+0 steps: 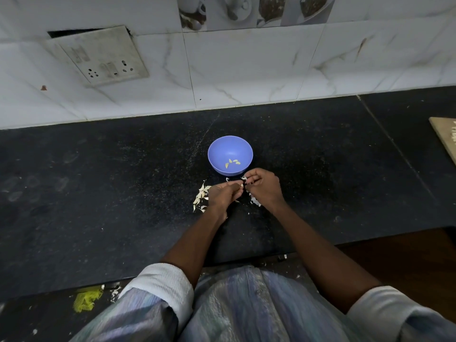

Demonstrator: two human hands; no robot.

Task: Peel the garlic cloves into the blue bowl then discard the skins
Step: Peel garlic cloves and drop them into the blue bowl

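On the dark counter (98, 193) at mid-frame, just below the blue bowl (217, 166), the left hand (223, 196) and right hand (262, 185) together pinch a garlic clove (242, 185), best peeled directly over the skins (201, 196) so scraps miss the bowl.

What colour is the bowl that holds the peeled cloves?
The bowl is blue, with a violet tint, seen in the head view.

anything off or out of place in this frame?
Yes. The switch plate hangs crooked on the tiled wall, its top edge pulled away to leave a dark gap. Garlic skins lie scattered on the counter beside the left hand, expected mid-peeling. The blue bowl sits upright.
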